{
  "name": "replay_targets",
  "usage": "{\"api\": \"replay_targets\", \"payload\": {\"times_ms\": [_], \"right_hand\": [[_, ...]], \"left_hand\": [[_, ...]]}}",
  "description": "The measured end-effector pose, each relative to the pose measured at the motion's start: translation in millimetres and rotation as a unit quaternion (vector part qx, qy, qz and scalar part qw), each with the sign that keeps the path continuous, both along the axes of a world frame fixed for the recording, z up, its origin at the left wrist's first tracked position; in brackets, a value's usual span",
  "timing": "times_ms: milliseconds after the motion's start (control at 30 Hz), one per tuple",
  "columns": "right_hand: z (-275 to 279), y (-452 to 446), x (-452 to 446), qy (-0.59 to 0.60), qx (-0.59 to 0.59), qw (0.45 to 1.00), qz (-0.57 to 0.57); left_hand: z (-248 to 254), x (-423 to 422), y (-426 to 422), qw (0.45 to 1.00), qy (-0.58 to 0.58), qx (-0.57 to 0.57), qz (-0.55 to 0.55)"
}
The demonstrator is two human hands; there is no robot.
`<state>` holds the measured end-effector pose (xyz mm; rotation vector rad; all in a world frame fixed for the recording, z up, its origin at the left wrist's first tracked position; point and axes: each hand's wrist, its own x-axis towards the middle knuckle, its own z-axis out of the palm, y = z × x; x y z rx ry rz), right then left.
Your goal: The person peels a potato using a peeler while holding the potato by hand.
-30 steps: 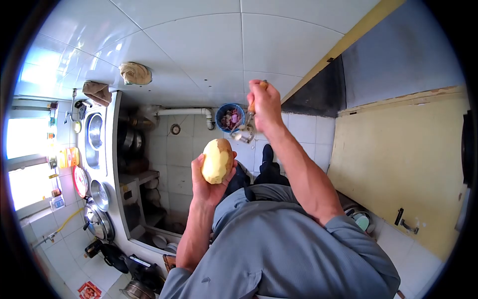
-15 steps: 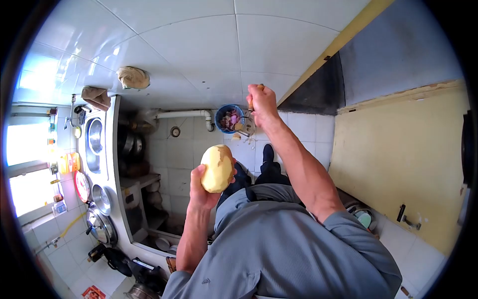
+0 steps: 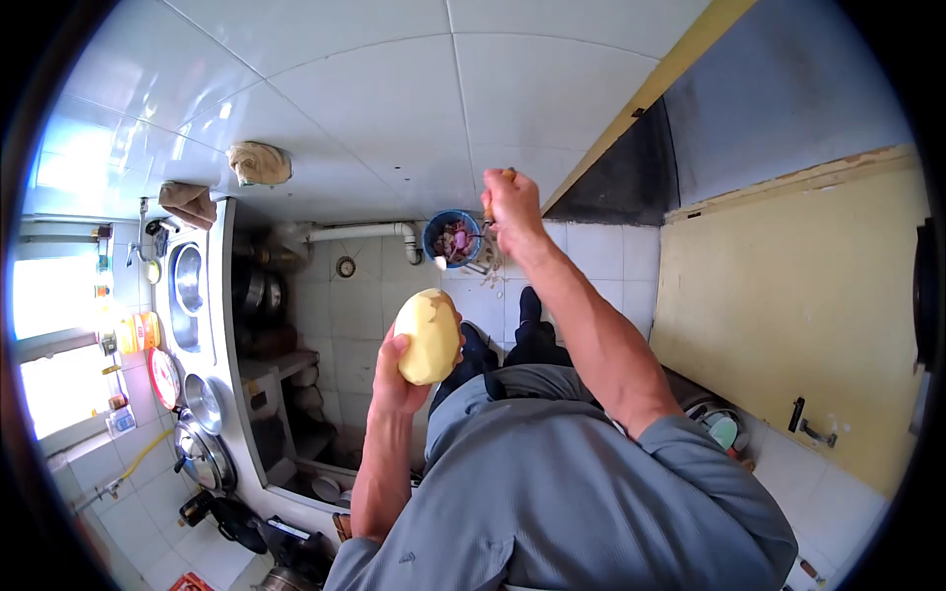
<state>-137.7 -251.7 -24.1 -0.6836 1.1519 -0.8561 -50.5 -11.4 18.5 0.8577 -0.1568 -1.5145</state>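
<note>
My left hand is wrapped round a large potato, its thumb on the near side. The potato's pale yellow flesh is mostly bare, with a strip of brown skin near the top right. Farther forward and to the right, my right hand is closed round the wooden handle of a peeler. The peeler is apart from the potato, and its metal head is hard to make out. Beyond the potato stands a blue bin with purplish and pale scraps inside. A whitish piece shows at the bin's near edge.
Pale scraps lie on the tiled floor near my feet. A white drainpipe runs along the wall. On the left are a counter with a sink, a metal bowl and a lidded pot. A yellowish door is on the right.
Less brown skin shows on the potato, whose visible side looks barer. My right hand has shifted slightly left with the peeler. A whitish piece now shows at the bin's near edge.
</note>
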Motion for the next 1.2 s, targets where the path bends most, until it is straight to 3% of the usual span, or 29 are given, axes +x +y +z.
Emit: {"api": "replay_targets", "payload": {"times_ms": [200, 333, 367, 400, 533, 633, 700, 733, 800, 833, 933, 1100, 1200], "right_hand": [[39.0, 41.4, 11.7, -0.111, -0.011, 0.989, 0.094], [1.3, 30.0, 17.0, -0.024, 0.021, 0.994, 0.109], [-21.8, 19.9, 15.5, -0.039, -0.035, 0.997, 0.053], [-23.5, 8.8, 6.3, 0.021, -0.014, 0.999, 0.047], [-7.1, 9.8, -10.4, 0.063, 0.03, 0.995, 0.07], [6.7, 25.2, -1.9, -0.069, 0.022, 0.995, 0.066], [21.2, 30.6, -0.4, -0.094, 0.02, 0.994, 0.051], [25.6, 31.8, 0.6, -0.118, 0.016, 0.992, 0.04], [29.9, 32.4, -0.6, -0.13, 0.009, 0.991, 0.036], [34.4, 33.0, -2.5, -0.147, 0.005, 0.989, 0.013], [52.8, 42.0, -5.6, -0.163, -0.001, 0.987, 0.002], [71.6, 67.3, -1.4, -0.149, -0.075, 0.986, 0.015], [74.0, 83.4, 4.0, -0.14, -0.146, 0.978, 0.05]], "left_hand": [[2.0, -4.5, -5.5, 0.996, -0.077, 0.051, 0.013], [1.5, -5.8, -3.7, 0.994, -0.105, 0.033, 0.009], [4.0, -5.8, -2.2, 0.994, -0.107, 0.024, 0.005], [6.4, -4.3, -2.2, 0.994, -0.11, 0.014, 0.0], [11.6, -4.9, 0.2, 0.992, -0.129, 0.006, 0.013], [8.5, -0.7, -4.1, 0.99, -0.141, 0.018, 0.011], [2.2, 1.7, -2.4, 1.0, -0.012, -0.02, -0.005], [-0.8, 1.4, -1.6, 1.0, -0.013, -0.019, -0.005], [-3.9, -0.7, 0.5, 0.978, 0.196, -0.031, 0.065], [4.9, -5.2, -6.5, 0.974, 0.192, 0.042, 0.112], [11.1, -11.6, -23.4, 0.958, 0.226, 0.083, 0.155], [-8.3, -6.7, -20.1, 0.955, 0.267, 0.043, 0.119], [0.2, -10.6, -23.5, 0.966, 0.208, 0.074, 0.136]]}}
